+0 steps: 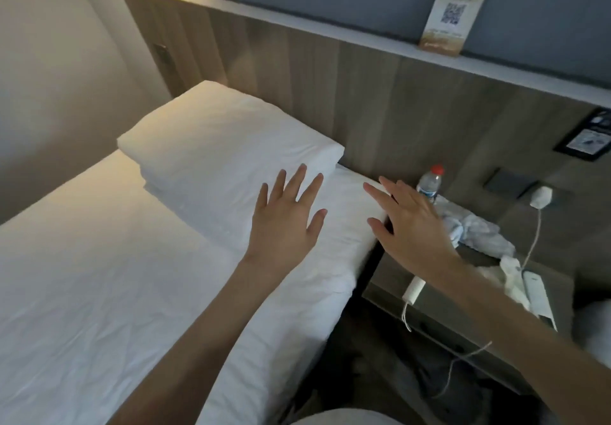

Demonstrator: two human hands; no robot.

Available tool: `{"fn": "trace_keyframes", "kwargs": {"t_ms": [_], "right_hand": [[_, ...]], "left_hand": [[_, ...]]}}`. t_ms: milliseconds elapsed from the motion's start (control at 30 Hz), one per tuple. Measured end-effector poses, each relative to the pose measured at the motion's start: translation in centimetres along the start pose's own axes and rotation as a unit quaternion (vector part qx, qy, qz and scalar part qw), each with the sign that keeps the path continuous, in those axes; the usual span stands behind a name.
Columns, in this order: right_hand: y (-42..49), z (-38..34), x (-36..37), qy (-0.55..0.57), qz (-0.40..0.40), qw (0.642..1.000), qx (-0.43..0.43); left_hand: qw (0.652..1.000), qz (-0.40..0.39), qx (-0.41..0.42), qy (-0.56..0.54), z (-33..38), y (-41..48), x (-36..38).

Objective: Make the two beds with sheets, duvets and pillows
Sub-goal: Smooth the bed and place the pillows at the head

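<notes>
Forearms stretch forward, bare, over the bed (99, 292). The left hand (286, 216) is palm down with straight, spread fingers (297, 181) grasping nothing, over the near end of the pillow (224, 143) and the sheet (82, 259); whether it presses on them I cannot tell. The right hand (411, 226) is also flat and released, at the mattress's head corner, thumb by the edge. The pillow is plump, oblong, white cotton, lying at the bed's head against the wood-grain headboard (330, 74). The sheet is white, finely creased and drawn over the mattress edge. Beside the bed, a bedside surface (390, 279) carries a clear plastic bottle (429, 183) with a red cap and a crumpled pale cloth (476, 231). A printed card (454, 16) stands on the ledge above.
</notes>
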State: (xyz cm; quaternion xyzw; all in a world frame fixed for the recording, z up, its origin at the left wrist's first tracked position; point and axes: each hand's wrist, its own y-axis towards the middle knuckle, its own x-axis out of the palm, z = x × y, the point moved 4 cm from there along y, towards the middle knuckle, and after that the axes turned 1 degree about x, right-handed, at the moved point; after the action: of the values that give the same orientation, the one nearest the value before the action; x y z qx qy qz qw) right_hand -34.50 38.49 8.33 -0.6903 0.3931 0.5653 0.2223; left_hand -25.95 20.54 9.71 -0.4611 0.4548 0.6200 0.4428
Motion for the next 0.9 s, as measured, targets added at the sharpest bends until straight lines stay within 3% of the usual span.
{"fn": "trace_keyframes", "kwargs": {"t_ms": [367,900], "right_hand": [[-20.1,9.8,-9.0,-0.013,0.156,0.960,0.232],[-58.9,14.8,-14.1,-0.031,0.173,0.841,0.511]], "left_hand": [[0.967,0.044,0.247,-0.038,19.5,-2.6,-0.4],[0.863,-0.047,0.492,-0.103,48.8,-25.4,2.7]]}}
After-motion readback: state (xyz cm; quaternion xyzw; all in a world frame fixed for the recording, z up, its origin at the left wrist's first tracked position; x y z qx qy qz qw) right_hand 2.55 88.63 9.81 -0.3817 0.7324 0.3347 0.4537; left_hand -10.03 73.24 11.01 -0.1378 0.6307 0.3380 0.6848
